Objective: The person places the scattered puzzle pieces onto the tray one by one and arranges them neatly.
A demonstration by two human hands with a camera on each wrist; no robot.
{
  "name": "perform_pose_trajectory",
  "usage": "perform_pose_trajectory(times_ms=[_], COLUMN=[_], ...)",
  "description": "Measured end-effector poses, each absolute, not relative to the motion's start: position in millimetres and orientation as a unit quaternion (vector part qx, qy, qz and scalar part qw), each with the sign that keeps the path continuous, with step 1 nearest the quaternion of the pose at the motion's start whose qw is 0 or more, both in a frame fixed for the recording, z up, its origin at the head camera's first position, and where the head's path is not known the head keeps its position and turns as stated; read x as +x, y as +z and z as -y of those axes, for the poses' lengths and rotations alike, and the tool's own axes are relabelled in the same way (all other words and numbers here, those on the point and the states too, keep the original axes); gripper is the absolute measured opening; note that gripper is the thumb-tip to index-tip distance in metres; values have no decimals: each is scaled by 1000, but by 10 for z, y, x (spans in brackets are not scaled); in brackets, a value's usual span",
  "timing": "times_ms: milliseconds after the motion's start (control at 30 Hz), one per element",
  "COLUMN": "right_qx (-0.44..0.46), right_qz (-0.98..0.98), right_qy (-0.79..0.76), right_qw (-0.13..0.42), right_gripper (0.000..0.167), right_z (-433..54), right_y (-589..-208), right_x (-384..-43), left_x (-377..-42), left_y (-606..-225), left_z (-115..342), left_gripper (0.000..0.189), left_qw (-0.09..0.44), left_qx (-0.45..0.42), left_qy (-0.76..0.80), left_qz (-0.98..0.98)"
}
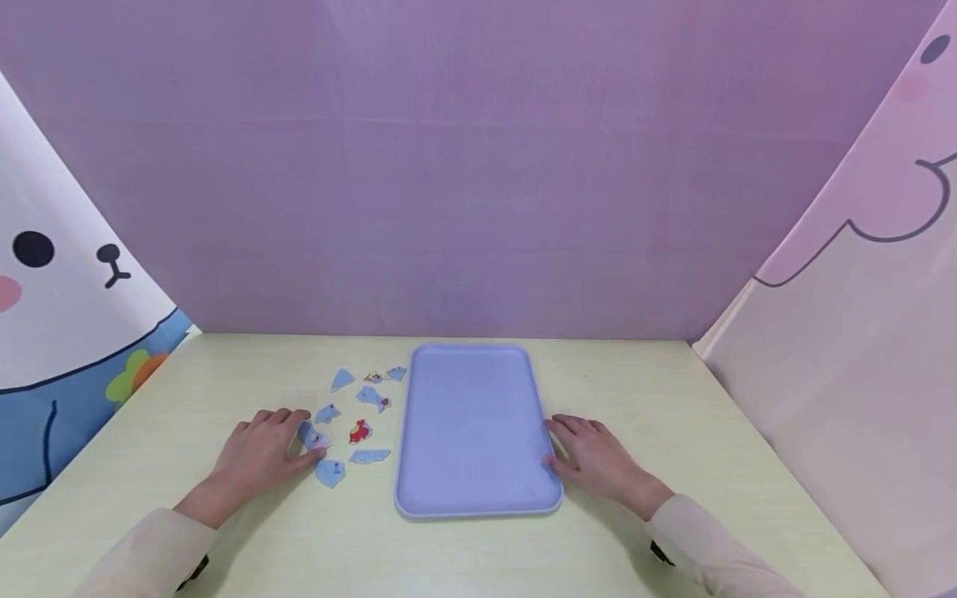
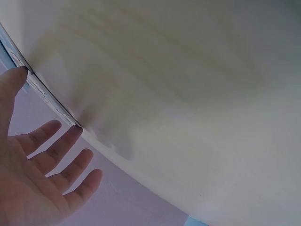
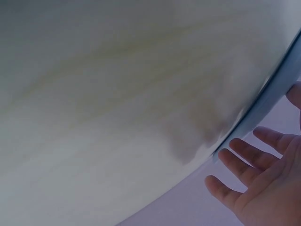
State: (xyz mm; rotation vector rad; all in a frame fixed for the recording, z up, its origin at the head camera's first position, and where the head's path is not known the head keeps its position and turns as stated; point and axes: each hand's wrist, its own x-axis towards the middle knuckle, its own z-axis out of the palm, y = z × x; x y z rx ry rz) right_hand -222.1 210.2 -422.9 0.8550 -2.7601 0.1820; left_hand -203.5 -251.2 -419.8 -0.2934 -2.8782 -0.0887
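Observation:
My left hand (image 1: 262, 453) rests on the table with fingers spread and relaxed, beside a blue and pink puzzle piece (image 1: 315, 437). Its thumb and index fingertips lie at the edges of that piece. In the left wrist view the same hand (image 2: 42, 169) shows loosely extended fingers. A flat lavender tray (image 1: 474, 432) lies in the middle. At the tray's right rim is my right hand (image 1: 598, 458), its fingertips touching or very close to the edge. Its relaxed, separated fingers also appear in the right wrist view, beside the tray's edge (image 3: 268, 99).
Several other loose pieces lie left of the tray, among them a red one (image 1: 360, 431), a long blue one (image 1: 370, 456) and a blue triangle (image 1: 342, 379). A purple backdrop (image 1: 463, 183) stands behind the pale table (image 1: 478, 556), with printed cloths at both sides.

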Motion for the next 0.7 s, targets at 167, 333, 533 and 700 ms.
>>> perform_pose_trajectory(times_ms=[167,333,533,700], right_qx=[297,303,304,304], right_qz=[946,944,945,946], right_qy=[66,63,59,59], right_qw=[114,112,104,97], right_gripper=[51,50,49,48], right_z=[-2083,-2067,-2068,-2066], right_y=[-4224,-4228,-4265,-4280], right_x=[-2210,-2212,-2227,-2238], left_x=[-2044,-2047,-2060,-2077], left_y=[-4196,-4175,-4161,-4158], left_z=[2510,2492,2470,2458], left_gripper=[63,61,61,59], left_qw=[125,124,117,117], left_qx=[-100,-97,-87,-82], left_qy=[-30,-36,-42,-50], left_qz=[987,987,988,988])
